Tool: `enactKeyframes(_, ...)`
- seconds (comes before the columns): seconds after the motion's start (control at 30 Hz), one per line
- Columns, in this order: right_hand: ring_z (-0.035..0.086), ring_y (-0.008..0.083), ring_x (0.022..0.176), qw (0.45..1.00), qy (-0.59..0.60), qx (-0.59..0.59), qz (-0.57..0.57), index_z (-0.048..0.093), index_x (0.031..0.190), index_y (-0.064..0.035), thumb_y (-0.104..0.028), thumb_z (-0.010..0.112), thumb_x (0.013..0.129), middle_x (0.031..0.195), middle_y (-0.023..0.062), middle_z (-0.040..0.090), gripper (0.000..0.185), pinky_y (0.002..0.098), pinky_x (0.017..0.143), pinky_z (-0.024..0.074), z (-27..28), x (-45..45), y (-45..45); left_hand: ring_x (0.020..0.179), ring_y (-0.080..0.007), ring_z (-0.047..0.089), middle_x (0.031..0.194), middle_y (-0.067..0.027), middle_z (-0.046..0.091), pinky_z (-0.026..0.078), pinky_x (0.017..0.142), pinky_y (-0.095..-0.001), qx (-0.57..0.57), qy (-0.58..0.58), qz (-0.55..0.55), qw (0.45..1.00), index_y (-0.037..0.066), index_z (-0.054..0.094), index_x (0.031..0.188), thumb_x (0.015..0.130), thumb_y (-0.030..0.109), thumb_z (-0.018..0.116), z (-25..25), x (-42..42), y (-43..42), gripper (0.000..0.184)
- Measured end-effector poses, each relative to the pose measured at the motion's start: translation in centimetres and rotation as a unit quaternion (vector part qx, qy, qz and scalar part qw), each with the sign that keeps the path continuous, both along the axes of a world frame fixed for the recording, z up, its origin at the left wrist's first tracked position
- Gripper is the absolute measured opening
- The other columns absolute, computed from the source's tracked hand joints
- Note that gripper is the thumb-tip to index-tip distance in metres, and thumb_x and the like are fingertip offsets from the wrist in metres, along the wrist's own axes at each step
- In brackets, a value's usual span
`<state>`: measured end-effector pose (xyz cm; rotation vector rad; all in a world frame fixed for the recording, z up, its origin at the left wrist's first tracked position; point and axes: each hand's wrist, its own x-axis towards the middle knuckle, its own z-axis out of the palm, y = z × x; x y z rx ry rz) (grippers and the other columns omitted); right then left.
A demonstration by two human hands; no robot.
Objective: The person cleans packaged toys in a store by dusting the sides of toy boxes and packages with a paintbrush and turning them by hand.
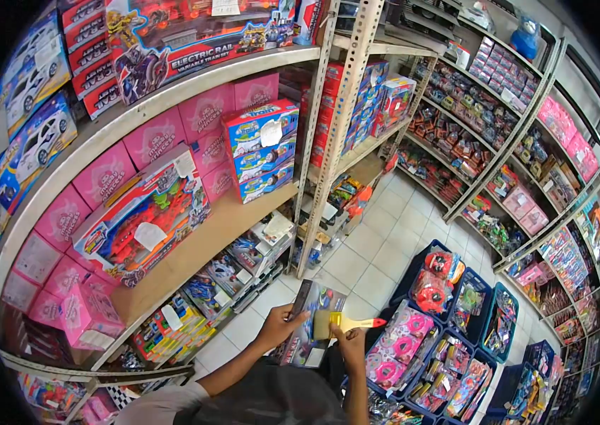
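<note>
My left hand [282,327] is closed on the left side of a flat, dark toy box [312,301] with colourful printing, holding it up in front of my body. My right hand [349,347] grips a paintbrush [358,323] with a yellow handle and a red tip. The brush lies roughly level, its pale bristles to the left over the face of the box. Whether the bristles touch the surface I cannot tell. Part of the box's lower right is hidden behind the brush and my right hand.
At the left, a metal shelf [193,74] holds pink boxes [105,170], a red toy set [144,219] and stacked train boxes [264,152]. A perforated upright [339,106] stands ahead. Blue crates [441,333] of toys sit on the tiled floor [378,248]; stocked shelves [484,131] line the right.
</note>
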<state>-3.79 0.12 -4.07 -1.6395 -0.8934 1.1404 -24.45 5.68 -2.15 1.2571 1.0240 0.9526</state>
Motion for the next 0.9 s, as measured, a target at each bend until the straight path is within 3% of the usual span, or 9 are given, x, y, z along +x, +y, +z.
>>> enactKeyframes(0.2,0.036,0.0009,0.046,0.998,0.050,0.029,-0.014,0.064,0.080,-0.0038,-0.031,0.078,0.083,0.056,-0.0087,0.045,0.031,0.0220,0.043,0.0281,-1.2,-0.8,-0.5,0.064,-0.0010,0.045,0.068,0.0051,0.056,0.036,0.055,-0.0227,0.011,0.013,0.018,1.000,0.000,0.066,0.083,0.092,0.024,0.068,-0.6,-0.3,1.1,0.026)
enactKeyframes(0.3,0.036,0.0007,0.045,0.984,-0.011,0.072,-0.164,0.061,0.085,-0.0028,-0.028,0.077,0.084,0.056,-0.0099,0.045,0.030,0.0215,0.041,0.0248,-2.0,-0.5,0.5,0.064,-0.0014,0.046,0.069,0.0044,0.059,0.037,0.056,-0.0222,0.012,-0.006,0.031,0.999,-0.001,0.067,0.085,0.091,0.024,0.068,-0.8,0.1,1.3,0.026)
enactKeyframes(0.4,0.036,0.0017,0.045,0.997,0.021,-0.029,-0.067,0.060,0.082,-0.0034,-0.032,0.079,0.083,0.056,-0.0090,0.044,0.034,0.0230,0.040,0.0250,2.5,-1.1,0.2,0.065,-0.0017,0.048,0.070,0.0036,0.061,0.038,0.057,-0.0217,0.001,-0.010,0.025,1.000,-0.002,0.068,0.086,0.091,0.024,0.068,-0.6,0.0,1.6,0.027)
enactKeyframes(0.43,0.036,0.0025,0.044,0.999,-0.022,-0.024,-0.025,0.057,0.078,-0.0060,-0.035,0.080,0.081,0.055,-0.0086,0.044,0.037,0.0234,0.040,0.0255,-1.2,-0.2,-0.2,0.065,-0.0018,0.049,0.070,0.0032,0.062,0.039,0.057,-0.0214,0.000,0.002,0.018,1.000,-0.002,0.068,0.087,0.091,0.025,0.068,-0.4,-0.1,1.4,0.027)
enactKeyframes(0.5,0.035,0.0012,0.044,0.999,-0.022,0.014,0.020,0.062,0.073,-0.0052,-0.036,0.079,0.082,0.056,-0.0081,0.046,0.036,0.0233,0.041,0.0249,-0.6,-0.4,-0.3,0.065,-0.0019,0.050,0.070,0.0023,0.062,0.040,0.056,-0.0213,-0.013,-0.016,0.009,1.000,-0.003,0.068,0.086,0.091,0.025,0.068,-0.1,-0.2,1.2,0.028)
enactKeyframes(0.57,0.036,0.0012,0.044,0.999,-0.025,0.021,0.001,0.063,0.074,-0.0053,-0.035,0.078,0.082,0.056,-0.0081,0.048,0.035,0.0228,0.041,0.0257,-2.3,0.0,-0.4,0.064,-0.0021,0.050,0.069,0.0036,0.060,0.039,0.056,-0.0221,-0.020,-0.020,0.005,1.000,-0.002,0.067,0.082,0.092,0.027,0.068,0.0,-0.4,1.2,0.030)
enactKeyframes(0.63,0.036,0.0008,0.045,0.993,0.020,-0.010,-0.112,0.065,0.078,-0.0050,-0.034,0.079,0.082,0.058,-0.0080,0.050,0.032,0.0223,0.042,0.0277,-2.1,-0.8,-0.5,0.064,-0.0019,0.050,0.068,0.0040,0.060,0.039,0.056,-0.0220,-0.014,-0.016,0.010,1.000,-0.001,0.067,0.082,0.092,0.027,0.068,-0.2,-0.4,1.1,0.030)
enactKeyframes(0.83,0.036,0.0000,0.045,0.999,0.030,0.030,0.014,0.064,0.085,-0.0031,-0.026,0.078,0.083,0.057,-0.0091,0.049,0.026,0.0213,0.041,0.0252,-2.3,-2.6,-1.1,0.064,-0.0015,0.047,0.067,0.0061,0.056,0.037,0.056,-0.0217,-0.035,-0.014,0.023,0.999,0.000,0.066,0.079,0.092,0.027,0.068,-0.2,-2.2,0.3,0.029)
enactKeyframes(0.9,0.035,0.0021,0.042,0.992,0.043,0.038,-0.112,0.060,0.076,-0.0068,-0.026,0.078,0.083,0.052,-0.0093,0.043,0.028,0.0230,0.041,0.0251,-1.7,-3.0,-0.4,0.064,-0.0015,0.046,0.067,0.0065,0.055,0.037,0.056,-0.0218,-0.044,-0.021,0.030,0.998,0.001,0.066,0.079,0.092,0.027,0.068,-0.4,-2.8,0.3,0.029)
